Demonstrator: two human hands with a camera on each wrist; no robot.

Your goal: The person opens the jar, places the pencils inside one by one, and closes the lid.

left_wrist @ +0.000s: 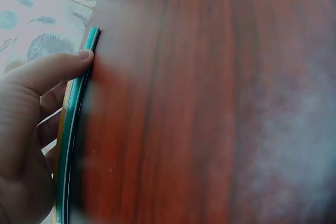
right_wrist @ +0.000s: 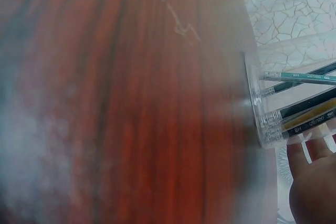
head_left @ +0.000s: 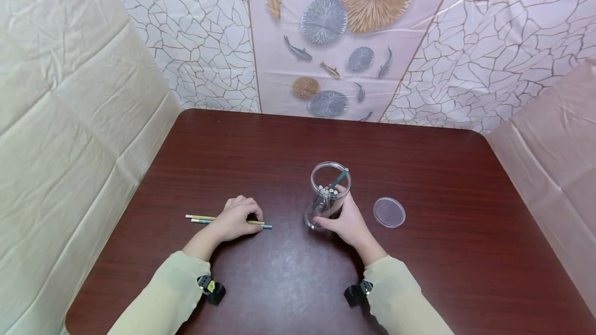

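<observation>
My left hand [head_left: 237, 218] pinches two pencils on the left of the table. One is a yellow pencil [head_left: 205, 217], the other a green pencil [head_left: 267, 227]. In the left wrist view the thumb presses along the green pencil [left_wrist: 73, 114], with the fingers behind the yellow one. My right hand [head_left: 346, 221] grips a clear jar [head_left: 330, 203] from its right side, thumb across its front. Several pencils [head_left: 327, 191] stand inside that jar, and a teal pencil [head_left: 340, 177] leans towards its rim. Through the wall in the right wrist view, green, black and yellow pencils [right_wrist: 310, 116] show.
A round clear lid [head_left: 389, 212] lies flat to the right of the jar. Dark red-brown wood makes up the table [head_left: 261, 143]. Patterned cloth [head_left: 326, 66] hangs along its far edge, and plain pale cloth [head_left: 70, 92] runs up the left side.
</observation>
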